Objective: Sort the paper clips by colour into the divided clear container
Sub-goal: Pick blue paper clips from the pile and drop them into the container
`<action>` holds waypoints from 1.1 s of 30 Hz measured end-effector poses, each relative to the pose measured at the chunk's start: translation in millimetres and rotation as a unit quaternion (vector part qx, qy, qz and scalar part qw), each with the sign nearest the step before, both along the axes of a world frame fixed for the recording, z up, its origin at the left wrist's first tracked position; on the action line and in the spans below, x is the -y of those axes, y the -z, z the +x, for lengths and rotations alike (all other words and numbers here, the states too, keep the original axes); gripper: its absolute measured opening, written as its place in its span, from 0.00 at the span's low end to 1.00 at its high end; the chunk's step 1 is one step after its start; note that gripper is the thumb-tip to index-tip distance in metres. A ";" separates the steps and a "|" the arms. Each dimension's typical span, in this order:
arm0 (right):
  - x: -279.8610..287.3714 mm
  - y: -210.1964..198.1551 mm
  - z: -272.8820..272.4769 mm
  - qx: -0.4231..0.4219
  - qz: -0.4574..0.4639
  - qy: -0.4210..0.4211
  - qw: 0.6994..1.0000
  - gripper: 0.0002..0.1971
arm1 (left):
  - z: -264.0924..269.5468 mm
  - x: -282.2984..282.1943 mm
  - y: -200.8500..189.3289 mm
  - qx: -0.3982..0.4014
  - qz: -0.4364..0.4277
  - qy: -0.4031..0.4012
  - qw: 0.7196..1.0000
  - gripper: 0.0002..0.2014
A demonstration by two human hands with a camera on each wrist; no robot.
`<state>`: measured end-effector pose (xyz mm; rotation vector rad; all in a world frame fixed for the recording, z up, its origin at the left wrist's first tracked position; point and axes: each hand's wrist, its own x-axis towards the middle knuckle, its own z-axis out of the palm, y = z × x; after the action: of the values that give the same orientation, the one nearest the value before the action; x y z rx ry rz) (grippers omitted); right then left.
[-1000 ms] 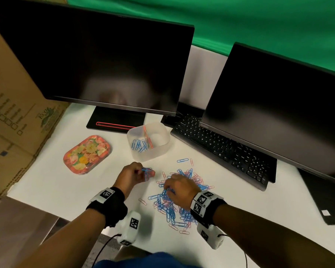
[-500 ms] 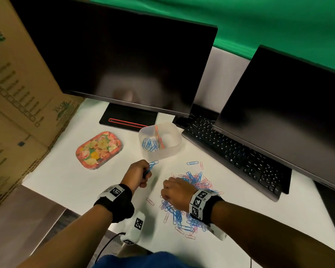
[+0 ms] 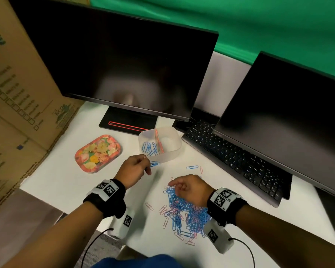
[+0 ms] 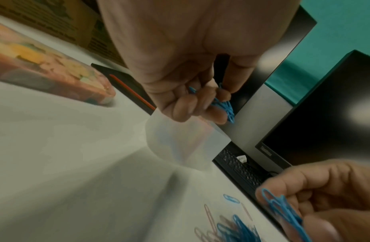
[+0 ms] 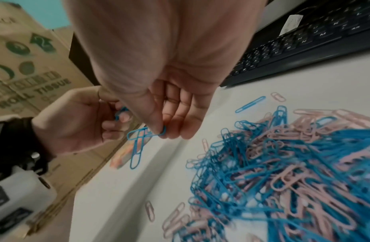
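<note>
While both hands hover over the white desk (image 3: pixel 46 175), the left hand (image 3: pixel 132 170) pinches blue clips (image 4: pixel 223 106) beside the divided clear container (image 3: pixel 169 153), and the right hand (image 3: pixel 190 190) pinches more blue ones (image 5: pixel 138 140) above the mixed pile (image 3: pixel 186 211). Two dark monitors (image 3: pixel 124 64), a keyboard (image 3: pixel 236 161), cardboard boxes (image 3: pixel 14 93) and a green backdrop (image 3: pixel 259 22) surround them.

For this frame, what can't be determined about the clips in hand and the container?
- Left hand: count of blue clips in its grip, hidden by curled fingers.
- Right hand: its clips hidden in head view.
- Container: right compartment's contents, frosted wall; blurred in left wrist view.
- Mixed pile: partly under right wrist.
</note>
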<state>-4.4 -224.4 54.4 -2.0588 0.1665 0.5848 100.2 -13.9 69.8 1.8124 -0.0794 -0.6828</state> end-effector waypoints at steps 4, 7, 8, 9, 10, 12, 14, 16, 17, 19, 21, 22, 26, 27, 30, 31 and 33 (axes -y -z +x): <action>0.2 -14.0 13.8 0.012 0.041 0.061 0.997 0.11 | 14.8 5.7 -15.6 0.089 0.066 0.006 0.994 0.12; 1.0 -28.7 30.3 0.028 0.065 0.102 0.992 0.12 | 33.3 12.3 -22.5 0.138 0.131 -0.002 0.982 0.10; -0.1 -32.2 36.3 0.036 0.063 0.117 0.990 0.13 | 39.2 14.8 -23.7 0.147 0.149 0.001 0.978 0.09; -1.3 -33.7 43.1 0.043 0.056 0.133 0.989 0.15 | 44.2 17.6 -24.4 0.154 0.171 0.008 0.973 0.10; -3.8 -34.1 50.3 0.050 0.046 0.148 0.987 0.15 | 48.1 20.7 -25.0 0.162 0.194 0.016 0.967 0.10; -10.2 -34.3 65.3 0.064 0.026 0.170 0.983 0.13 | 52.2 27.8 -27.3 0.175 0.233 0.034 0.956 0.11; -18.1 -36.0 79.9 0.074 0.020 0.185 0.980 0.12 | 54.1 31.9 -28.5 0.182 0.255 0.041 0.949 0.10; -26.4 -41.0 93.7 0.073 0.031 0.202 0.976 0.12 | 55.2 30.1 -26.9 0.180 0.263 0.035 0.947 0.10; -29.8 -42.8 100.5 0.070 0.033 0.208 0.975 0.12 | 55.7 27.6 -25.9 0.177 0.259 0.029 0.949 0.10; -35.2 -42.5 114.2 0.060 0.027 0.222 0.973 0.12 | 56.9 21.3 -23.6 0.167 0.240 0.017 0.956 0.10; -38.4 -39.3 126.6 0.064 0.006 0.234 0.970 0.13 | 56.7 14.4 -22.0 0.154 0.216 -0.006 0.964 0.10; -39.3 -37.4 132.2 0.065 -0.009 0.236 0.969 0.14 | 56.4 11.4 -21.6 0.150 0.205 -0.018 0.967 0.10; -37.5 -8.8 157.2 0.034 -0.019 0.255 0.966 0.11 | 52.8 -1.2 -16.7 0.148 0.175 -0.048 0.972 0.10; -33.0 5.4 162.4 0.030 -0.020 0.250 0.968 0.10 | 51.1 -3.8 -13.9 0.150 0.179 -0.049 0.971 0.09; -34.8 -3.4 156.8 0.051 -0.040 0.231 0.971 0.10 | 43.5 -7.9 -3.4 0.158 0.208 -0.024 0.965 0.08; -37.6 -17.9 149.5 0.056 -0.050 0.224 0.972 0.11 | 40.5 -8.2 1.9 0.165 0.222 -0.007 0.961 0.08; -33.9 -34.4 132.7 0.068 -0.068 0.211 0.973 0.12 | 32.7 -6.2 14.3 0.167 0.263 0.044 0.949 0.08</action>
<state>128.3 -190.5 88.8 -2.1013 0.5613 0.1738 133.0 -7.8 55.6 2.4422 -0.2220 -0.4751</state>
